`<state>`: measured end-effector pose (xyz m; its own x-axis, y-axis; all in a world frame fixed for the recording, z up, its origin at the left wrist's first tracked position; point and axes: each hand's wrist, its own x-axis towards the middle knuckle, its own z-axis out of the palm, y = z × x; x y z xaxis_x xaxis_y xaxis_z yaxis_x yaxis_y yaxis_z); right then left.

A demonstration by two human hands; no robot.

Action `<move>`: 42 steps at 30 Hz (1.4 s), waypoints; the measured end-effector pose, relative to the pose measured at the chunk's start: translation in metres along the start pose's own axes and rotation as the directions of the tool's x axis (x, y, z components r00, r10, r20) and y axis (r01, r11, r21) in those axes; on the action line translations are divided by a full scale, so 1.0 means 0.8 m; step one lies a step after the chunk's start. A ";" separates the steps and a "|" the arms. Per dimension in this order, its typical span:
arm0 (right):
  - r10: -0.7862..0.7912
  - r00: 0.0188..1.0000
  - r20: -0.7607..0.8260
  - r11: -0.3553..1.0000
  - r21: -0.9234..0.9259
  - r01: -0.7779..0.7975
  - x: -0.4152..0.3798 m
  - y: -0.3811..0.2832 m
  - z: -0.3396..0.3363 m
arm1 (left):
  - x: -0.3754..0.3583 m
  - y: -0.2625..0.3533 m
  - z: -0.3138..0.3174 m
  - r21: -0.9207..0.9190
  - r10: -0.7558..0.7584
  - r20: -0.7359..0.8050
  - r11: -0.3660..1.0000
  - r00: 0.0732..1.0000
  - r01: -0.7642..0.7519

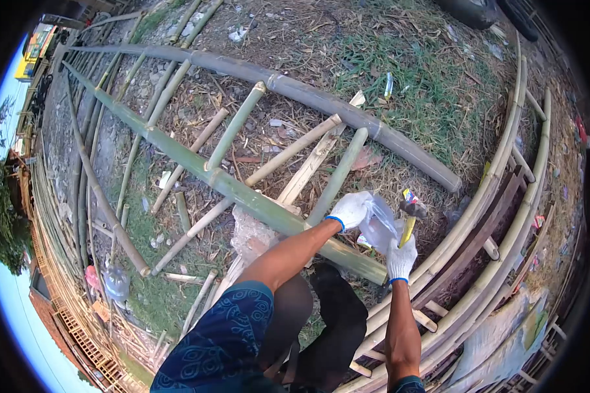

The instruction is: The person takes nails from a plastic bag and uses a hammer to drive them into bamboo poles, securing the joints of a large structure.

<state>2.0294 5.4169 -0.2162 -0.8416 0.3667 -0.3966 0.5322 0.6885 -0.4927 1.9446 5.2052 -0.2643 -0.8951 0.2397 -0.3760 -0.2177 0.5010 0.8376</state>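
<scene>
My left hand, in a white knitted glove with a blue cuff, is closed on a clear plastic bag above the green bamboo pole. Close to its right, my gloved right hand is wrapped round the yellow handle of a hammer, whose dark head points up. The bag hangs between both hands and touches the right glove. Below them lies the long green bamboo pole, with short bamboo rungs standing from it toward a grey-brown bamboo pole.
A bamboo ladder-like frame curves along the right side. A rough stone block sits under the green pole. More bamboo poles lie at the left. A tyre is at the top right.
</scene>
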 end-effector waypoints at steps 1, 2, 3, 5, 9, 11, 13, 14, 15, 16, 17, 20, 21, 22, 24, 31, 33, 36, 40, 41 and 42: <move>-0.012 1.000 0.010 1.000 0.005 0.012 -0.012 -0.003 -0.018 | -0.021 0.021 -0.009 -0.032 -0.028 0.018 0.999 0.999 0.029; -0.017 1.000 0.001 1.000 0.009 0.017 -0.025 -0.008 -0.036 | -0.040 0.042 -0.016 -0.064 -0.051 0.036 0.997 0.998 0.053; -0.092 0.995 -0.048 0.995 0.033 0.094 -0.037 -0.010 -0.052 | -0.063 0.061 -0.018 -0.062 -0.034 0.026 0.997 0.999 0.036; -0.073 0.997 -0.004 0.980 0.186 0.072 -0.056 -0.023 -0.090 | -0.093 0.096 -0.031 -0.079 -0.002 0.026 0.997 1.000 0.004; -0.067 0.996 0.066 0.954 0.296 0.045 -0.087 -0.038 -0.155 | -0.120 0.170 -0.096 -0.066 -0.006 0.093 0.998 0.996 0.012; -0.033 0.992 0.124 0.935 0.355 -0.013 -0.090 -0.074 -0.182 | -0.129 0.205 -0.132 -0.065 -0.008 0.125 0.998 0.992 0.017; 0.022 0.985 0.169 0.923 0.375 -0.085 -0.113 -0.134 -0.219 | -0.143 0.238 -0.158 -0.074 0.002 0.112 0.997 0.994 0.006; 0.048 0.980 0.195 0.917 0.381 -0.121 -0.123 -0.160 -0.232 | -0.148 0.245 -0.166 -0.080 0.005 0.108 0.997 0.994 0.004; 0.076 0.973 0.220 0.909 0.386 -0.158 -0.130 -0.186 -0.243 | -0.151 0.248 -0.171 -0.080 0.015 0.108 0.997 0.994 -0.006; 0.100 0.964 0.245 0.899 0.392 -0.193 -0.130 -0.203 -0.248 | -0.155 0.253 -0.176 -0.099 0.011 0.071 0.995 0.997 -0.004; 0.047 0.976 0.211 0.926 0.356 -0.121 -0.118 -0.172 -0.233 | -0.162 0.260 -0.184 -0.113 0.007 0.035 0.994 0.999 -0.003; -0.009 0.976 0.217 0.916 0.393 -0.079 -0.117 -0.192 -0.233 | -0.173 0.281 -0.203 -0.179 -0.081 -0.037 0.981 0.996 0.073; 0.017 0.970 0.242 0.906 0.407 -0.117 -0.121 -0.215 -0.241 | -0.175 0.282 -0.204 -0.216 -0.104 -0.069 0.973 0.992 0.087; -0.001 0.973 0.230 0.911 0.401 -0.094 -0.116 -0.217 -0.237 | -0.177 0.282 -0.204 -0.251 -0.128 -0.099 0.963 0.987 0.100; -0.035 0.976 0.214 0.925 0.376 -0.049 -0.108 -0.209 -0.231 | -0.178 0.277 -0.202 -0.285 -0.126 -0.122 0.955 0.984 0.087; 0.021 0.953 0.302 0.893 0.423 -0.154 -0.106 -0.279 -0.247 | -0.183 0.299 -0.259 -0.384 -0.230 -0.135 0.909 0.964 0.163; 0.068 0.947 0.313 0.885 0.420 -0.202 -0.116 -0.318 -0.261 | -0.186 0.309 -0.279 -0.389 -0.251 -0.149 0.904 0.956 0.177; 0.030 0.961 0.275 0.892 0.427 -0.150 -0.107 -0.317 -0.260 | -0.187 0.301 -0.291 -0.455 -0.237 -0.146 0.878 0.960 0.148; -0.024 0.973 0.229 0.898 0.433 -0.080 -0.117 -0.394 -0.280 | -0.198 0.317 -0.312 -0.457 -0.260 -0.289 0.883 0.921 0.106; -0.020 0.972 0.235 0.901 0.425 -0.084 -0.114 -0.395 -0.277 | -0.199 0.319 -0.315 -0.469 -0.287 -0.285 0.874 0.914 0.128; -0.024 0.971 0.240 0.904 0.420 -0.081 -0.109 -0.408 -0.278 | -0.197 0.323 -0.321 -0.481 -0.310 -0.287 0.865 0.906 0.144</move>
<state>1.9085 5.2993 0.1519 -0.8075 0.1895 -0.5586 0.5882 0.3298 -0.7384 1.9293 5.0835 0.1128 -0.8553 -0.1773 -0.4869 -0.5042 0.0679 0.8609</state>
